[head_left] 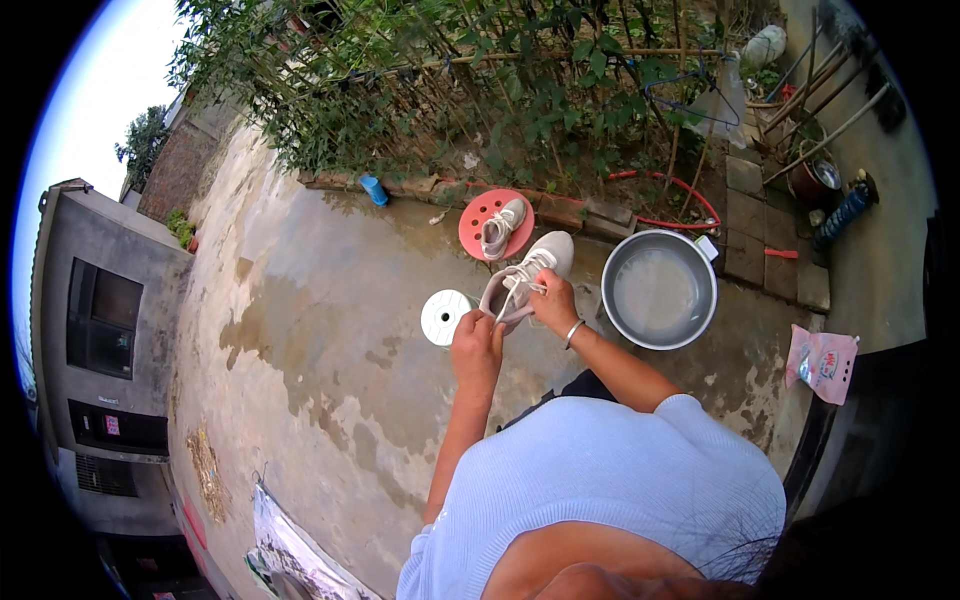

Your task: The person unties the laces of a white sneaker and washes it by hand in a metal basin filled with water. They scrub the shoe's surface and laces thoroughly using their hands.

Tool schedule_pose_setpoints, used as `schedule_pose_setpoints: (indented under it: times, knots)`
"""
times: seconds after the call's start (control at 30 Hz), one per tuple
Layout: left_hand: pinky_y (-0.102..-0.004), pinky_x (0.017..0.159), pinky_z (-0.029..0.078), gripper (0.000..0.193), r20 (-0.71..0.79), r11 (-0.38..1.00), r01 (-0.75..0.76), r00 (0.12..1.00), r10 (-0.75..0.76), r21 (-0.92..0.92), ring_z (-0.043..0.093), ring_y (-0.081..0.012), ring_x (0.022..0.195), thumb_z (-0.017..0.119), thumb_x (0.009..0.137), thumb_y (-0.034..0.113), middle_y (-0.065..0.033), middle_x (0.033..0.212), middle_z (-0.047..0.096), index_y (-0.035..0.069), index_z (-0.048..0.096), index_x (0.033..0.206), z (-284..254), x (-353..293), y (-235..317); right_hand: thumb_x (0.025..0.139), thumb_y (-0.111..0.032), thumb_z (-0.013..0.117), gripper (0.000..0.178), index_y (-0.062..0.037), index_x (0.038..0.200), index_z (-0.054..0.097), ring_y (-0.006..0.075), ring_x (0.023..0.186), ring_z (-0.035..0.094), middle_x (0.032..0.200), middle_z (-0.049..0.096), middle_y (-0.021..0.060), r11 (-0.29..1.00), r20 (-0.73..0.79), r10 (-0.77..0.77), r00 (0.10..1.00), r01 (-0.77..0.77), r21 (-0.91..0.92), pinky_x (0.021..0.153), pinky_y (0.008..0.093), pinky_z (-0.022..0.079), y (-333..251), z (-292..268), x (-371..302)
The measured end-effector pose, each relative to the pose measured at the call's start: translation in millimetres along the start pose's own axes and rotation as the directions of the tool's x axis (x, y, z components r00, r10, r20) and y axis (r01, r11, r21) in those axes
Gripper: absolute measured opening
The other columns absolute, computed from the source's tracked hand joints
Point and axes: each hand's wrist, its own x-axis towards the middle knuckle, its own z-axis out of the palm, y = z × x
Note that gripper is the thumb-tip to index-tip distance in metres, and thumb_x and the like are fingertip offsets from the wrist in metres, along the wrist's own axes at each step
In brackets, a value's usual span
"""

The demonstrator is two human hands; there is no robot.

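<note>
A light beige sneaker (557,250) is held up in front of me, its toe pointing away and to the right. My left hand (477,348) is closed on the heel end of its collar. Fingers of my right hand (554,304), with a bracelet at the wrist, pinch the white shoelace (527,273) at the shoe's opening. Just beyond lies a matching sneaker (503,228) on a round red stool (476,208) with holes in its top. To the right of my right hand stands a grey metal basin (607,290) with cloudy water inside.
Left of the shoe is a white round object (437,325) with a dark centre hole. A blue cup-like container (374,190) lies by the brick edging of the plant bed. A red hose (690,187) curves behind the basin. At right sits a pink plastic bag (824,362). The concrete is partly wet.
</note>
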Motion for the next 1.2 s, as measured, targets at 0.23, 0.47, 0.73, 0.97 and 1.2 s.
schedule_pose_setpoints:
  times: [0.23,0.47,0.73,0.97,1.2]
  knots:
    - [-0.0356,0.066,0.049,0.015,0.199,0.988,0.148,0.971,-0.136,-0.047,0.062,-0.0267,0.077,0.070,0.076,0.008,-0.0164,0.091,0.064,-0.001,0.061,0.085,31,22,0,0.064,-0.009,0.065,0.014,-0.0031,0.069,0.054,0.0348,0.059,0.060,0.063,0.058,0.0173,0.997,0.151,0.023,0.988,-0.034,0.073,0.054,0.0419,0.045,-3,-3,13]
    - [-0.0300,0.079,0.048,0.029,0.841,-0.278,0.813,0.408,-0.356,-0.512,0.059,-0.0175,0.089,0.056,0.093,0.033,-0.0023,0.103,0.063,0.009,0.059,0.109,57,28,-49,0.057,-0.011,0.070,0.024,-0.0046,0.062,0.047,0.0331,0.059,0.052,0.060,0.050,0.0146,0.992,0.182,-0.127,0.975,0.125,0.021,0.054,0.0409,0.040,1,-11,17]
    - [-0.0415,0.101,0.038,0.046,0.759,-0.520,0.573,0.590,-0.276,-0.634,0.048,-0.0247,0.120,0.046,0.097,0.039,-0.0098,0.130,0.051,0.004,0.046,0.127,79,38,-61,0.066,-0.016,0.079,0.035,-0.0087,0.070,0.045,0.0127,0.064,0.049,0.068,0.048,-0.0004,0.957,0.568,-0.191,0.801,0.023,0.289,0.058,0.0282,0.041,-1,-27,45]
    - [-0.0387,0.096,0.042,0.045,0.697,-0.323,0.633,0.703,-0.142,-0.704,0.055,-0.0217,0.111,0.057,0.092,0.028,-0.0088,0.122,0.057,0.002,0.047,0.128,66,54,-103,0.083,-0.016,0.068,0.021,-0.0086,0.077,0.048,0.0044,0.058,0.050,0.071,0.051,-0.0034,0.933,0.776,-0.071,0.626,-0.234,0.275,0.049,0.0205,0.040,-29,-14,48]
    - [-0.0370,0.094,0.044,0.042,0.755,-0.242,0.743,0.653,0.057,-0.625,0.055,-0.0181,0.110,0.056,0.094,0.030,-0.0051,0.121,0.058,0.006,0.049,0.128,61,56,-145,0.089,-0.022,0.059,0.016,-0.0075,0.093,0.057,0.0089,0.060,0.061,0.069,0.057,0.0014,0.921,0.822,0.257,0.508,-0.388,-0.048,0.048,0.0216,0.046,-89,9,35]
